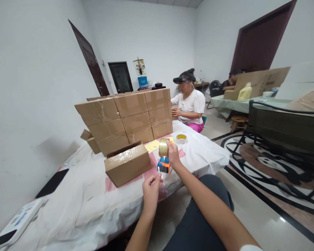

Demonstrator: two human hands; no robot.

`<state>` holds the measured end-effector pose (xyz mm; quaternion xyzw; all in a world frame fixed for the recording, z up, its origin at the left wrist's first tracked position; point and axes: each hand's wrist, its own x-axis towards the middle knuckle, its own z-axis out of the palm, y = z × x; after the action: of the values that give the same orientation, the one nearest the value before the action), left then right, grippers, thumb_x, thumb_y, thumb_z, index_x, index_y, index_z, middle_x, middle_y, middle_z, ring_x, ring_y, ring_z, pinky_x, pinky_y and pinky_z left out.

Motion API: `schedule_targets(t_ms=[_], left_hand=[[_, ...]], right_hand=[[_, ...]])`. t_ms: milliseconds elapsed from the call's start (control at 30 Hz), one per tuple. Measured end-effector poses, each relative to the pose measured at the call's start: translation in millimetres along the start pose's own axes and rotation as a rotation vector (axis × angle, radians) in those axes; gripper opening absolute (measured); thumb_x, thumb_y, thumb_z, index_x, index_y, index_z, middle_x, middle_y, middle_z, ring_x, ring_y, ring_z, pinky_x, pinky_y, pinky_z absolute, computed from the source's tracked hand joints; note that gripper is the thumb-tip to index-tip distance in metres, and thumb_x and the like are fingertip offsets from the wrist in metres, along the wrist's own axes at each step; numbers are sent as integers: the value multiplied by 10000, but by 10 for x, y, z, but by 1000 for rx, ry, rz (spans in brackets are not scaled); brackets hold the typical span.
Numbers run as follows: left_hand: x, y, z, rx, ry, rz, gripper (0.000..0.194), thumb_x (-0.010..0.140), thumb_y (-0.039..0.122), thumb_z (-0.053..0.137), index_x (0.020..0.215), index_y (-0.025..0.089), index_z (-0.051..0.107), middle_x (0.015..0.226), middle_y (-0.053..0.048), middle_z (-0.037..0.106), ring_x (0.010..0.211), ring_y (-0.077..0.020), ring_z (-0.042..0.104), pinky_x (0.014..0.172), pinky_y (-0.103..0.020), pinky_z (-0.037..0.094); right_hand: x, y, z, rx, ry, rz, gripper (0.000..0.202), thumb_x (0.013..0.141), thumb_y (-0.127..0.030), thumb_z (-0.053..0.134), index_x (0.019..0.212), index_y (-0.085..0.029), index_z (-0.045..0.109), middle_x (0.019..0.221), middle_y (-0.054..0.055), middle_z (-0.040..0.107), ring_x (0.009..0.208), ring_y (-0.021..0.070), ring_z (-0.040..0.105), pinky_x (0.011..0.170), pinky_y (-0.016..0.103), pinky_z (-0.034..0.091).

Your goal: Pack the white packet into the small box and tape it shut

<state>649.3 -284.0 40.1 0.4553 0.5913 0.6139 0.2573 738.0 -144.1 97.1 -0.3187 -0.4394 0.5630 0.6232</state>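
Note:
My right hand [173, 155] grips a tape dispenser [163, 165] with blue, orange and black parts, held above the front of the table. A roll of clear yellowish packing tape [163, 147] sits on its upper end. Just below it, my left hand [151, 187] is pinched at the dispenser's lower end, where a short clear strip of tape shows between the fingers. To the left of both hands a brown cardboard box [129, 166] lies on the table, with shiny tape along its upper side and a dark gap at its back edge.
Behind the box stands a wall of stacked, taped cardboard boxes [136, 122]. Another tape roll [181, 137] lies on the white-covered table [201, 150]. A smaller open box [91, 141] is at the left. Across the table sits a person in a white shirt [193, 104].

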Motion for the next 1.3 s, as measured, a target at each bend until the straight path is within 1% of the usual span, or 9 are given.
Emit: schedule_targets(t_ms=[67, 167, 367, 700, 1000, 1200, 1300], left_hand=[[-8, 13, -5, 4, -12, 2, 489, 801, 592, 618, 569, 166, 681, 578, -36, 638, 615, -187, 582, 611, -277, 439], [-12, 7, 1, 8, -23, 0, 489, 808, 594, 614, 578, 168, 684, 588, -40, 647, 626, -195, 591, 606, -280, 443], [28, -75, 30, 9, -19, 5, 494, 799, 623, 615, 607, 172, 683, 620, -45, 670, 672, -215, 627, 658, -295, 466], [74, -175, 37, -7, -25, 11, 485, 811, 628, 598, 641, 180, 675, 676, -58, 691, 736, -234, 646, 733, -320, 481], [92, -196, 30, -36, -46, 10, 484, 801, 624, 598, 633, 178, 680, 667, -63, 689, 724, -232, 643, 721, -319, 479], [98, -215, 35, -48, -50, 0, 470, 787, 615, 609, 643, 174, 687, 669, -67, 694, 721, -235, 643, 720, -321, 474], [97, -235, 43, -52, -47, 4, 466, 795, 610, 608, 648, 174, 686, 671, -63, 690, 722, -229, 637, 725, -316, 463]], right_hand=[[3, -2, -15, 2, 22, -22, 441, 763, -634, 639, 697, -225, 487, 554, -48, 478, 556, 137, 484, 498, 261, 391], [13, 0, -15, 12, 35, -36, 451, 768, -651, 627, 699, -225, 497, 555, -41, 486, 552, 144, 488, 493, 270, 383], [11, 3, 31, 79, 14, 23, 489, 781, -701, 594, 706, -224, 515, 537, -32, 500, 505, 155, 495, 466, 291, 382], [8, 0, 47, 128, 25, 72, 482, 771, -693, 628, 737, -222, 529, 514, -41, 523, 466, 153, 507, 425, 285, 404], [18, 25, 47, 156, 8, 105, 489, 777, -687, 636, 731, -214, 521, 503, -44, 537, 422, 133, 489, 413, 274, 415], [19, 30, 53, 237, 15, 119, 466, 734, -641, 700, 718, -216, 511, 502, -57, 526, 415, 123, 491, 403, 255, 399], [10, 24, 57, 256, 7, 120, 471, 724, -642, 706, 700, -218, 501, 498, -57, 518, 416, 127, 501, 398, 253, 393]])
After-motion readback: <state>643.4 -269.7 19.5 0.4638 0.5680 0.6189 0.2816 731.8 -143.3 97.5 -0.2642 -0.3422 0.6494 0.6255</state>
